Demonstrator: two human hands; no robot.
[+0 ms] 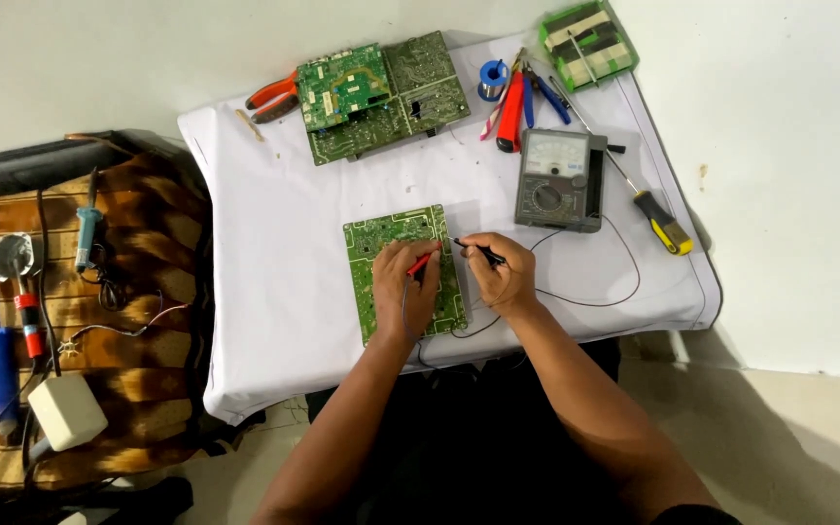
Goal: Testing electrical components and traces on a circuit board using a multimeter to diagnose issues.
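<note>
Nearest, the left hand (406,282) pinches a red probe (422,262) and the right hand (500,274) a black probe (479,253), fingers closed on each, tips touching the green circuit board (386,255) lying flat mid-tabletop (274,292). The board looks light, stiff and fragile, best held by its edges. Beyond, the multimeter (558,180); its dial reading and the probe contact points cannot be made out.

On the white-clothed table (274,292), the left hand (405,287) pressed a red probe (422,261) to the green circuit board (381,248) lying near the front edge. The right hand (498,272) held a black probe (473,249) at the board's right edge. A grey multimeter (558,180) lay toward the right side.
</note>
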